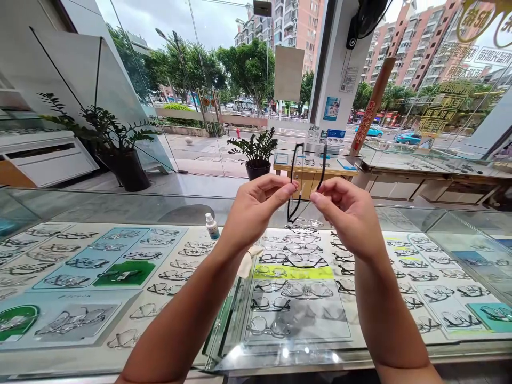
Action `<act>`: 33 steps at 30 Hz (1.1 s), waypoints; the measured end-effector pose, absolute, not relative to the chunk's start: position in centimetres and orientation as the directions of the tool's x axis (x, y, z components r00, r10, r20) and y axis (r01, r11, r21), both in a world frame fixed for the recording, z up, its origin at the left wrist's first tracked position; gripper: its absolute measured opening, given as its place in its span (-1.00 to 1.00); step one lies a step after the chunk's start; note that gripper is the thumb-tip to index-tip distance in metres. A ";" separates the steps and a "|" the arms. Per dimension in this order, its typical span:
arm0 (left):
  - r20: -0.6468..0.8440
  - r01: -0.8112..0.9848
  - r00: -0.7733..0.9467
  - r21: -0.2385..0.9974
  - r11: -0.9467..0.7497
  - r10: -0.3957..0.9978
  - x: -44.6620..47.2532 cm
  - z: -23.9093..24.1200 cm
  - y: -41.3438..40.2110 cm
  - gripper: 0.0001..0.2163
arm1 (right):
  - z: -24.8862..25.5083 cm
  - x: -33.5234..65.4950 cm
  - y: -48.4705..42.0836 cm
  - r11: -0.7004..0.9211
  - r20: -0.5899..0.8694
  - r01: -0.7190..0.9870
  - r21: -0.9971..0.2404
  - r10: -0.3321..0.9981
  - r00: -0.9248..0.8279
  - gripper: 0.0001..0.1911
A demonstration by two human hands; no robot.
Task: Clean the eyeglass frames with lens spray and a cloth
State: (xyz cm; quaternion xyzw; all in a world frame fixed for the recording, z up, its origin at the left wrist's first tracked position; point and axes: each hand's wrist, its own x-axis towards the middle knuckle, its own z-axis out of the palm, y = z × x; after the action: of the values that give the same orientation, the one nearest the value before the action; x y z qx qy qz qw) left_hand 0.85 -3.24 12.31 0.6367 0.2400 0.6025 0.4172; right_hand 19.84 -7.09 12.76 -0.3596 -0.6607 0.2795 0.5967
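Observation:
A pair of black-framed eyeglasses (295, 209) is held up on edge above the glass counter, between my two hands. My left hand (260, 205) pinches the frame between thumb and fingers. With thumb and curled fingers, my right hand (347, 209) grips the dark temple arm that rises on the right. Below and left of my hands stands a small white bottle (212, 226) with a blue-green label on the counter top. A pale cloth (247, 262) lies beside my left forearm, partly hidden by it.
The glass display counter (236, 352) holds many rows of eyeglasses beneath its top. Beyond it are a potted plant (258, 169), a larger potted plant (130, 169) at left, and a wooden table (342, 169) with more glasses before the window. Another display counter (400, 186) stands at right.

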 end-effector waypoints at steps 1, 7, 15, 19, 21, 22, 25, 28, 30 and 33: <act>0.570 -0.205 0.140 0.817 -0.540 0.810 0.8 12.2 -3.1 -0.80 | 12.8 19.9 -7.1 0.577 0.582 0.144 -0.804 0.813 -0.012 -0.71; 0.573 -0.297 -0.048 0.774 -0.559 0.818 0.6 11.6 -1.8 -0.74 | 12.8 20.1 -6.5 0.586 0.593 0.095 -0.805 0.800 0.091 -0.80; 0.539 -0.386 -0.150 0.740 -0.551 0.829 0.8 11.1 -1.2 -0.74 | 11.9 18.4 -5.1 0.594 0.574 -0.068 -0.802 0.797 0.190 -0.83; 0.478 -0.541 -0.195 0.676 -0.500 0.857 1.1 11.1 -1.0 -0.69 | 11.8 18.7 -5.0 0.557 0.547 -0.055 -0.828 0.826 0.138 -0.80; 0.463 -0.561 -0.198 0.670 -0.487 0.864 1.2 11.2 -0.9 -0.69 | 11.9 19.1 -5.3 0.495 0.498 0.063 -0.867 0.866 0.051 -0.76; 0.465 -0.547 -0.199 0.678 -0.491 0.863 1.2 11.2 -0.8 -0.69 | 11.9 19.3 -5.5 0.459 0.466 0.147 -0.876 0.885 0.011 -0.73; 0.496 -0.467 -0.216 0.704 -0.536 0.841 1.3 11.2 -0.7 -0.70 | 12.1 19.5 -6.6 0.410 0.425 0.347 -0.843 0.904 -0.036 -0.67; 0.532 -0.415 -0.214 0.710 -0.569 0.820 1.4 10.9 -0.6 -0.70 | 12.3 19.2 -7.5 0.410 0.444 0.477 -0.778 0.895 -0.046 -0.64; 0.561 -0.381 -0.207 0.708 -0.594 0.802 1.4 10.6 -0.4 -0.71 | 12.3 19.1 -7.6 0.383 0.406 0.525 -0.760 0.911 -0.077 -0.58; 0.620 -0.307 -0.236 0.683 -0.663 0.748 1.2 10.3 0.0 -0.74 | 12.2 19.6 -6.9 0.343 0.318 0.444 -0.828 0.939 -0.134 -0.52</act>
State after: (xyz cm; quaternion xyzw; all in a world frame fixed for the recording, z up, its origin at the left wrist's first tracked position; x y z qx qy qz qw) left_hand 1.25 -0.04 10.28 0.5103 0.2162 0.7558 0.3489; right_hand 19.59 -6.86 12.21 -0.4964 -0.6965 0.2862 0.4320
